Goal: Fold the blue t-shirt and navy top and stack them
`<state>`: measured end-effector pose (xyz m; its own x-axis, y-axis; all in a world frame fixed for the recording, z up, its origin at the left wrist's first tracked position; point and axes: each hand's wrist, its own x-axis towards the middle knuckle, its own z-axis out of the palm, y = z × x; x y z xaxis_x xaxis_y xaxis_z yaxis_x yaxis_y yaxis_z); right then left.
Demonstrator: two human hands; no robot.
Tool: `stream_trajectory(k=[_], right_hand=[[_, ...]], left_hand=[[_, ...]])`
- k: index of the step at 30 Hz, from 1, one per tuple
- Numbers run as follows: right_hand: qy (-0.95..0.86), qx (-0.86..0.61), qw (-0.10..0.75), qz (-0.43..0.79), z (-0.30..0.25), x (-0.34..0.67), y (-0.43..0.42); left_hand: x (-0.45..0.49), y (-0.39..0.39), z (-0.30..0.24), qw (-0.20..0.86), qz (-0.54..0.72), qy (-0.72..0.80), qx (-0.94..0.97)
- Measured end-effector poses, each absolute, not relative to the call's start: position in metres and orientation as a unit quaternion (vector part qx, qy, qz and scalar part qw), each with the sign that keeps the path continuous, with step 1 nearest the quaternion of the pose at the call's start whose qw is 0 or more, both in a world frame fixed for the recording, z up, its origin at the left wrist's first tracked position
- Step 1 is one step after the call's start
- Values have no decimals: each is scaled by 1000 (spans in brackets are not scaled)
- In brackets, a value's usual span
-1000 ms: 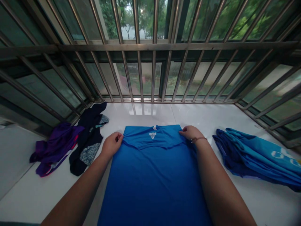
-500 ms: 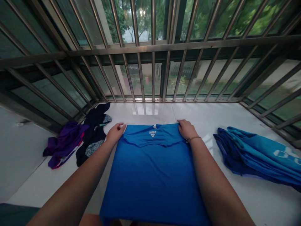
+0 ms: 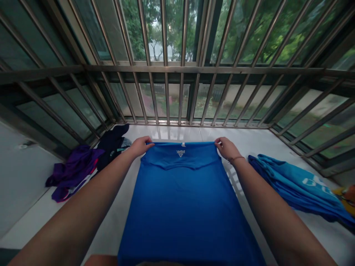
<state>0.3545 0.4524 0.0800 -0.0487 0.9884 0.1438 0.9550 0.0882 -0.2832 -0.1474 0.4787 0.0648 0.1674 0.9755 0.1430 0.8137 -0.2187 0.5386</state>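
The shirt [image 3: 177, 207] spreads from centre to bottom of the frame, its far corners pinched between thumb and fingers of the left hand [image 3: 141, 145] and right hand [image 3: 227, 149]; this wide grip apparently keeps the edge taut. Purple clothes [image 3: 77, 166] at left and a blue stack [image 3: 299, 183] at right (no container shows) seem set aside for room.

From your head, the single camera looks forward and down, close over the blue fabric shirt [image 3: 181, 207], towards the silvery metal window bars [image 3: 216, 70].
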Motion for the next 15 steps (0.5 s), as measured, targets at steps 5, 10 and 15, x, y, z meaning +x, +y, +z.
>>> stream_trajectory(k=[5, 10, 15], right_hand=[[-700, -659, 271, 45, 86, 375, 390], [-746, -589, 301, 82, 60, 390, 279], [-789, -560, 219, 124, 20, 407, 185]], left_hand=[[-153, 411, 92, 140, 299, 540, 774], [-158, 293, 65, 127, 256, 467, 837], [-171, 196, -1, 99, 189, 511, 832]])
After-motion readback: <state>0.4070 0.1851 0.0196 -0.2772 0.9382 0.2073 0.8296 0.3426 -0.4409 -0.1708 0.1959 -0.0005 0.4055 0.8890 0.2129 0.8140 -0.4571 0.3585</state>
